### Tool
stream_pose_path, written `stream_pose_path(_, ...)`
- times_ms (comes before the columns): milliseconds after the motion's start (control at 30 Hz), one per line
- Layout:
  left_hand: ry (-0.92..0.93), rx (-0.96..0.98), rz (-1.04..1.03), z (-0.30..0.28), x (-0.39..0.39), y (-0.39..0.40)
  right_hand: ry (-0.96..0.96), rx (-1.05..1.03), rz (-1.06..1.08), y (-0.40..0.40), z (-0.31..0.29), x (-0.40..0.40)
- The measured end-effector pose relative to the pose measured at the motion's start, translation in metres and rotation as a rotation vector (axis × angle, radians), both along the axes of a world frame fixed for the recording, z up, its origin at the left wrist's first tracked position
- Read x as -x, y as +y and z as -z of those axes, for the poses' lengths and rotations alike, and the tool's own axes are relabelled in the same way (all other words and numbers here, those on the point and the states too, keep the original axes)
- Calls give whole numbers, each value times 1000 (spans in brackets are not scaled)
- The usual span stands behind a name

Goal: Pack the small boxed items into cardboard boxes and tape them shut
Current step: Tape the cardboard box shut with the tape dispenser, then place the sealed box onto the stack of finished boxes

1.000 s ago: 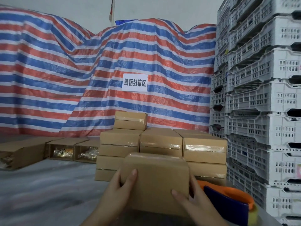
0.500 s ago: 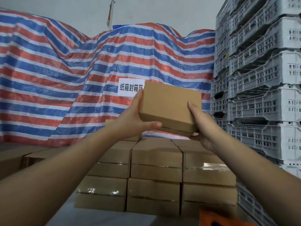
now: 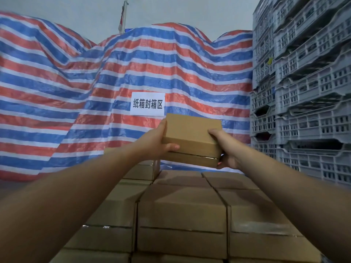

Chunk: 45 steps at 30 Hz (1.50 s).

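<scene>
A closed, taped cardboard box is held in the air between both hands, arms stretched forward. My left hand grips its left end, thumb curled across the front face. My right hand grips the right end, fingers on top and under the bottom edge. The box hangs above the back row of a stack of sealed cardboard boxes, clear of their tops. One more sealed box sits on the stack's far left, partly hidden by my left forearm.
A red, white and blue striped tarp hangs behind the stack, with a white paper sign on it. Tall stacks of grey plastic crates stand close on the right.
Both hands lifted the box from the table near me, carried it forward over the stack, and since half a second ago lowered it toward the back row. The view has moved closer to the stack.
</scene>
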<state>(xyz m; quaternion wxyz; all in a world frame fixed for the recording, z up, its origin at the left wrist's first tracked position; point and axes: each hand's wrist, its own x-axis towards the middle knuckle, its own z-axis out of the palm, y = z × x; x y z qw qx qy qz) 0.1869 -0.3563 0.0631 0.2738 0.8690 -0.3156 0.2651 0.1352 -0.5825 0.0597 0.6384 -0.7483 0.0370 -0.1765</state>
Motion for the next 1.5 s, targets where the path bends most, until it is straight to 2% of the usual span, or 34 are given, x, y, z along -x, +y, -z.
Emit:
stream_pose_path(333, 46, -260, -227, 3, -55, -9, 262, 22, -57, -13, -4, -45)
stream_pose_path(533, 75, -337, -260, 15, -68, -4, 393, 112, -9, -6, 4, -63)
stream_pose_path(733, 38, -296, -287, 26, -73, -2, 377, 230, 67, -9, 20, -65)
stream_pose_path(933, -48, -291, -274, 30, -68, 5, 330, 254, 152, -5, 21, -62)
stream_pose_path(1133, -89, -273, -268, 32, -55, 8, 356, 393, 174, -4, 16, -53)
stream_pose_path(1200, -98, -221, -273, 30, -46, 15, 312, 519, 238, 0, 12, -51)
stream_pose_path(1300, -122, -82, -268, 21, -30, 41, 104, 860, 447, 9, 3, -48)
stream_pose_path(1500, -166, 99, -288, 17, 0, 131, -140, 956, 511, 64, -21, -43)
